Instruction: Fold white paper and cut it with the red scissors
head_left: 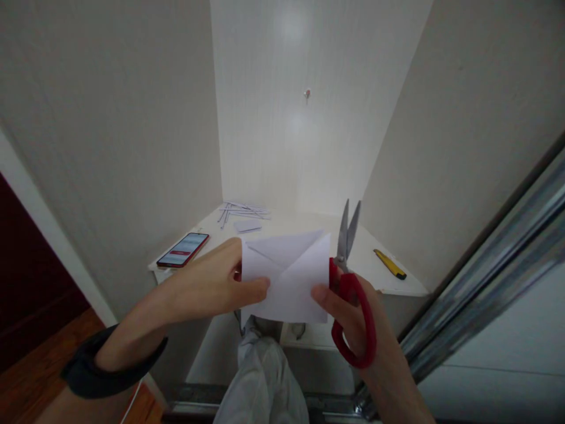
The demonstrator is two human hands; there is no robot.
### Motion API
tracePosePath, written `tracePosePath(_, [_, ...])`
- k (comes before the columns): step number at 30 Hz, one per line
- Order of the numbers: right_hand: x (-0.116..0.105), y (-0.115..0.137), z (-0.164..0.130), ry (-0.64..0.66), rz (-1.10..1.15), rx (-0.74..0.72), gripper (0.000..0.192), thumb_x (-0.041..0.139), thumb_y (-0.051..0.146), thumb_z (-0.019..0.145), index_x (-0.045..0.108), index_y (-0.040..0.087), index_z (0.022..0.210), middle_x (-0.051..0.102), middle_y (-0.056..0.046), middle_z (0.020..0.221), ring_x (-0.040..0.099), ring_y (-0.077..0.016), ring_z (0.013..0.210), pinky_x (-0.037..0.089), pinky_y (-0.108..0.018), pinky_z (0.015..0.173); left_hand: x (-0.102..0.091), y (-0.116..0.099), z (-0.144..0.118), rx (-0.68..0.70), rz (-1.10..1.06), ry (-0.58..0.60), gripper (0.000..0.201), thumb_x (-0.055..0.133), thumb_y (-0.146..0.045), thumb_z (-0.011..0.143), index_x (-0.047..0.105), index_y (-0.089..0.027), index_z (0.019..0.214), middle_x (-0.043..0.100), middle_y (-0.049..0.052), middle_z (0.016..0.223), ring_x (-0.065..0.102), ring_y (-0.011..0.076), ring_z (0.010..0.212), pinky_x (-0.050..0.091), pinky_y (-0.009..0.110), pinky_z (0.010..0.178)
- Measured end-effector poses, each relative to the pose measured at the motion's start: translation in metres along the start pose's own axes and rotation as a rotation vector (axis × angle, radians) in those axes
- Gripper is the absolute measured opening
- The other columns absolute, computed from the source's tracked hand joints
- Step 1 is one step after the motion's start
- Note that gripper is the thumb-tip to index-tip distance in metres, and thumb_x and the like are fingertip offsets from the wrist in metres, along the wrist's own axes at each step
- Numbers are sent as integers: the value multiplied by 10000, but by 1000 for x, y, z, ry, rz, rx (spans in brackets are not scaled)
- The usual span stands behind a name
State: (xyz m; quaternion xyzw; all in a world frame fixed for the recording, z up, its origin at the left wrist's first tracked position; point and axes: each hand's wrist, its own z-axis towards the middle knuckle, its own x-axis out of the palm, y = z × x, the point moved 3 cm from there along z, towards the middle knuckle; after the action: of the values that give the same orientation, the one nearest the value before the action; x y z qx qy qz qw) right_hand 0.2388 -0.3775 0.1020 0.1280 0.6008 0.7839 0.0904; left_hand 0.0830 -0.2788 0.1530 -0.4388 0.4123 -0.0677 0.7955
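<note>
Left hand (212, 285): I saw it pinching the folded white paper (289, 277) at its left edge, thumb on top, fingers curled behind.
Right hand (353, 321): it gripped the red-handled scissors (351, 282), fingers through the loops, thumb tip touching the paper's lower right edge.
Scissors: blades pointed up, slightly parted, just beside the paper's right side.
Paper: held in the air between both hands, above the tabletop's (309, 227) near edge.
Tabletop: a phone (183, 249) lay at the left, paper strips (242, 212) at the back, a yellow utility knife (390, 264) at the right.
</note>
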Motion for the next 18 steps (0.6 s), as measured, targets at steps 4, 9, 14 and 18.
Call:
tracePosePath(4, [3,-4,-1,-90,27,7,202,711,378,703,650,185,707,609,0,629,506,-153,546,423,-253,502,1,10,1,-8,-56,113,141,548,-255,755,657,-189,694,625,-4,697,555,145,634,450,201,566])
tracePosePath(9, [6,-11,-1,-211,186,-77,201,668,367,778,674,205,896,682,-29,857,607,-189,744,501,-264,643,7,20,-1,-52,-242,127,140,591,-307,776,611,-181,718,486,-41,657,415,86,550,324,158,464])
tracePosePath(14, [11,-15,3,-334,321,-117,165,706,342,748,649,215,837,675,-13,813,599,-160,684,491,-251,609,34,3,-4,-70,-357,335,151,578,-319,799,608,-172,787,512,-30,671,408,85,565,355,174,505])
tracePosePath(18, [13,-17,2,-395,310,-147,177,707,342,746,594,209,718,604,22,634,524,-127,547,420,-233,497,43,-3,-1,-53,-328,318,279,476,-326,854,567,-159,649,374,-73,495,297,68,445,241,184,417])
